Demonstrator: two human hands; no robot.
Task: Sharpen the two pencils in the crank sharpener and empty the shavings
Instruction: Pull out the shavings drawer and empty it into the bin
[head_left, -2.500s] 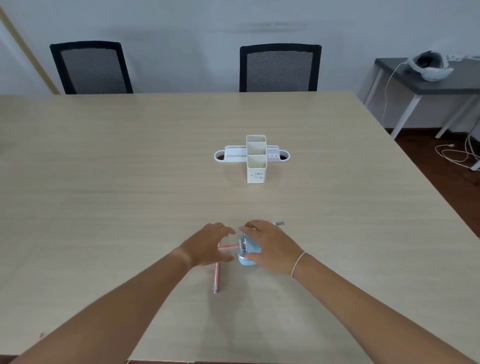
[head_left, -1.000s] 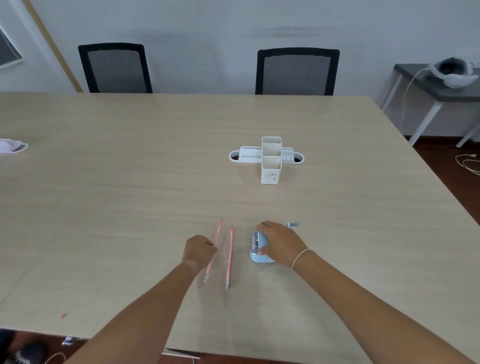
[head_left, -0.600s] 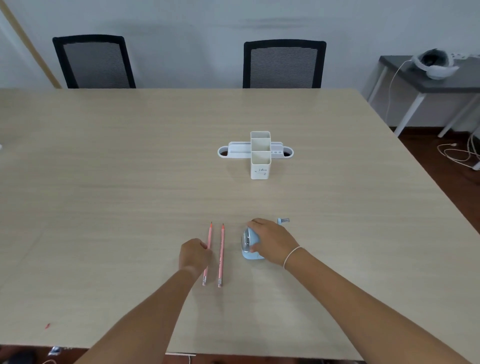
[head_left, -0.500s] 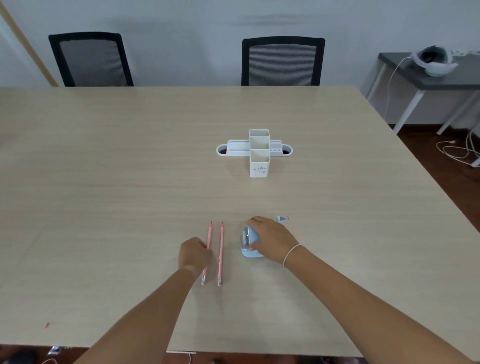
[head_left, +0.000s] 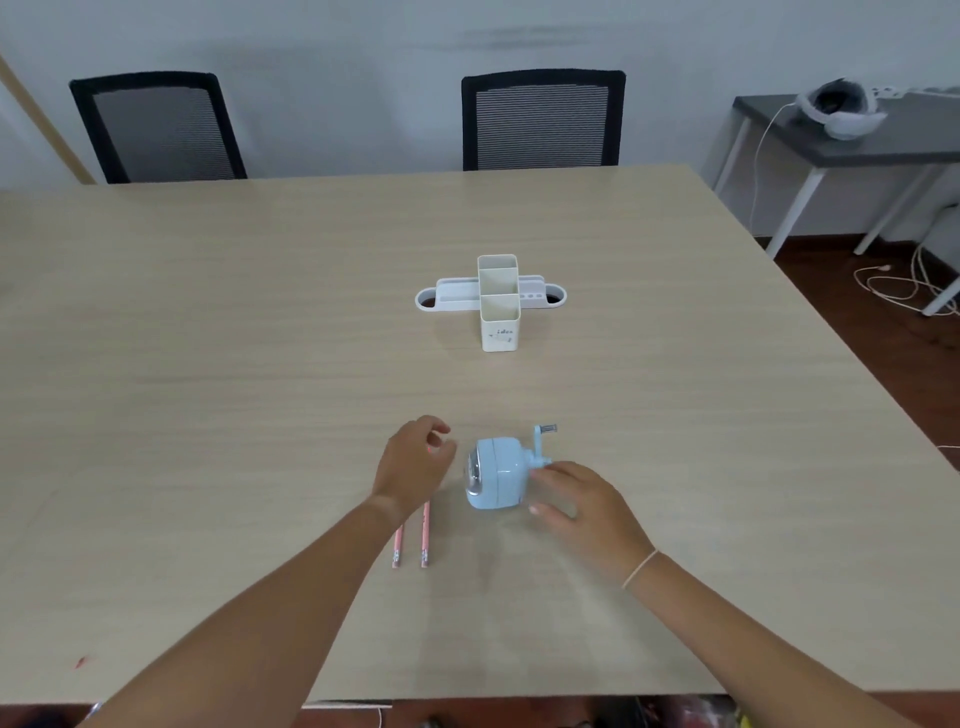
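A light-blue crank sharpener (head_left: 497, 474) stands on the table (head_left: 208, 364), its crank handle (head_left: 543, 431) sticking up at the back right. Two pink pencils (head_left: 425, 538) lie side by side just left of it, eraser ends toward me. My left hand (head_left: 413, 467) covers their far halves, fingers loosely curled. A speck of pink shows between thumb and forefinger; I cannot see whether they pinch a pencil. My right hand (head_left: 587, 506) is open to the right of the sharpener, with one fingertip close to the crank hub.
A white desk organizer (head_left: 497, 304) stands mid-table beyond the sharpener. Two black chairs (head_left: 543, 122) are at the far edge. At the right is a grey side table (head_left: 883, 145) with a headset, and cables lie on the floor.
My right hand has come off the sharpener and shifted to its right, leaving it uncovered. My left hand has slid forward along the pencils toward their tips.
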